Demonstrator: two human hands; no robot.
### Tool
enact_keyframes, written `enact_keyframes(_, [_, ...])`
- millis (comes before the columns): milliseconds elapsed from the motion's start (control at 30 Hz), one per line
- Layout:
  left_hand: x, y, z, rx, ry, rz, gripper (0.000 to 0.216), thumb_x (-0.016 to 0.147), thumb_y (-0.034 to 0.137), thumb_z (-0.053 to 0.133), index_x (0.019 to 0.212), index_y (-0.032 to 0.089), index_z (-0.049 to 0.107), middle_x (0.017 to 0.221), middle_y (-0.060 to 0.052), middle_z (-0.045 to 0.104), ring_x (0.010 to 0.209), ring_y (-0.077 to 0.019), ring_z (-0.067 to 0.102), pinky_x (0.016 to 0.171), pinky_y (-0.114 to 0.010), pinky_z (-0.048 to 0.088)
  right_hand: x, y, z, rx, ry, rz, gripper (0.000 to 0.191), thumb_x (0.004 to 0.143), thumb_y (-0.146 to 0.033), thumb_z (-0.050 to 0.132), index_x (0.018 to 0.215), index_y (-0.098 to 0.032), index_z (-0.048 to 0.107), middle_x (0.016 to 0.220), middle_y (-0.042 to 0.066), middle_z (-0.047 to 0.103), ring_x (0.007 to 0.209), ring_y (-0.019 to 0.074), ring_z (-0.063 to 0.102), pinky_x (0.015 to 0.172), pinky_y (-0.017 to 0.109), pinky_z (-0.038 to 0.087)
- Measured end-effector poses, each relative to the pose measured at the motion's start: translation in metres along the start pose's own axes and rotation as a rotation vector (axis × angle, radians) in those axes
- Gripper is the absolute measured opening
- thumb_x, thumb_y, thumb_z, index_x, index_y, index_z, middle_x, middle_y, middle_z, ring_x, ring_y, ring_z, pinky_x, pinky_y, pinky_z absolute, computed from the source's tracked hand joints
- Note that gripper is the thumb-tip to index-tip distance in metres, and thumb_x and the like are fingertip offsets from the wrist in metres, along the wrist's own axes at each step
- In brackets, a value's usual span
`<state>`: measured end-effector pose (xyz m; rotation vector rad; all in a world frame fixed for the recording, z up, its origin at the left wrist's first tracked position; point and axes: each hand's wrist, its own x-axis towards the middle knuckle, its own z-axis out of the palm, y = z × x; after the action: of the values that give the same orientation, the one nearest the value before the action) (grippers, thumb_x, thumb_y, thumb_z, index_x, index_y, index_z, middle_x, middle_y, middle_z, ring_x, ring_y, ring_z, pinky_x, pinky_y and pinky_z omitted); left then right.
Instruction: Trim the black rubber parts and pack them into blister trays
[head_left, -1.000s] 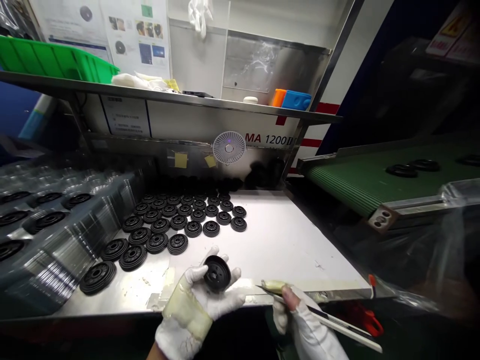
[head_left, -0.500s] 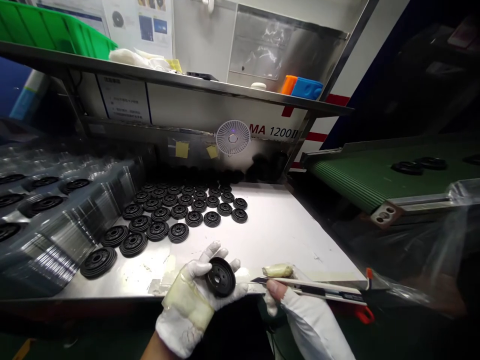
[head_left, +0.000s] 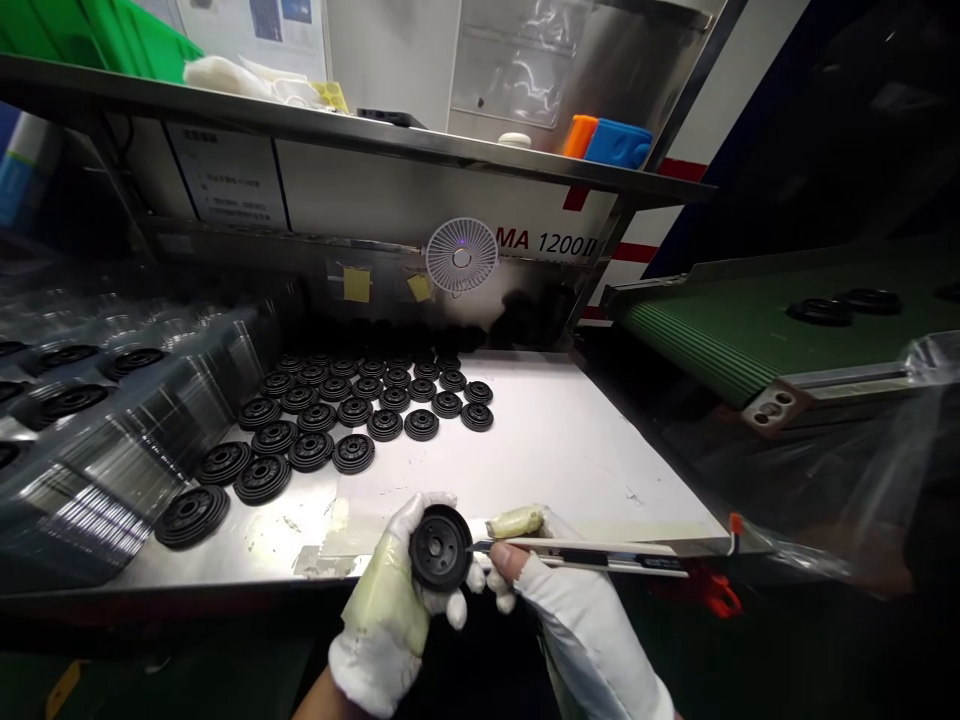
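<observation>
My left hand (head_left: 388, 612), in a white glove with a yellowed taped palm, grips a black ribbed rubber disc (head_left: 441, 547) with its central hole facing me. My right hand (head_left: 574, 600), gloved with bare fingertips, holds a long snap-off utility knife (head_left: 581, 556) level. The blade's tip reaches the disc's right rim and seems to touch it. A pale yellow wrapped finger (head_left: 514, 521) rises above the knife. Many matching discs (head_left: 354, 453) lie in rows on the table, beyond my hands.
The steel, white-topped table (head_left: 555, 450) has transparent stacked trays (head_left: 150, 420) with discs at its left. A green conveyor belt (head_left: 697, 335) carrying black discs runs at right. Red scissors (head_left: 709, 592) lie below the table edge. A steel shelf (head_left: 360, 125) and small fan (head_left: 462, 256) stand behind.
The knife has swung from slanting to level, and its tip has closed in on the disc's rim. My hands have drawn closer together, and the view has tilted slightly.
</observation>
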<state>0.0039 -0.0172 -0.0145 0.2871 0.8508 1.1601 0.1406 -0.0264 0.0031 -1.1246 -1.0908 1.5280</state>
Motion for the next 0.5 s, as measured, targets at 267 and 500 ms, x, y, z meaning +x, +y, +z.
enact_keyframes(267, [-0.003,-0.018,-0.009,0.527,0.178,0.558,0.026,0.085,0.035,0.041,0.095,0.02,0.06,0.082,-0.007,0.064,0.075,-0.0201,0.059,0.07,-0.034,0.05,-0.002,0.006,0.015,0.041,0.196,0.013,0.028,0.068,-0.04,0.07,0.072,-0.015,0.059,0.052,0.0,0.058,0.046,0.0101,0.051,0.044,0.023,0.04])
enact_keyframes(500, [-0.003,-0.022,-0.01,0.907,0.335,0.982,0.026,0.083,0.016,0.037,0.097,0.019,0.058,0.097,-0.009,0.062,0.097,-0.0222,0.057,0.09,-0.04,0.046,-0.002,0.01,0.022,0.075,0.311,0.012,0.031,0.06,-0.04,0.075,0.071,-0.015,0.06,0.052,-0.002,0.058,0.044,0.0106,0.051,0.041,0.023,0.043])
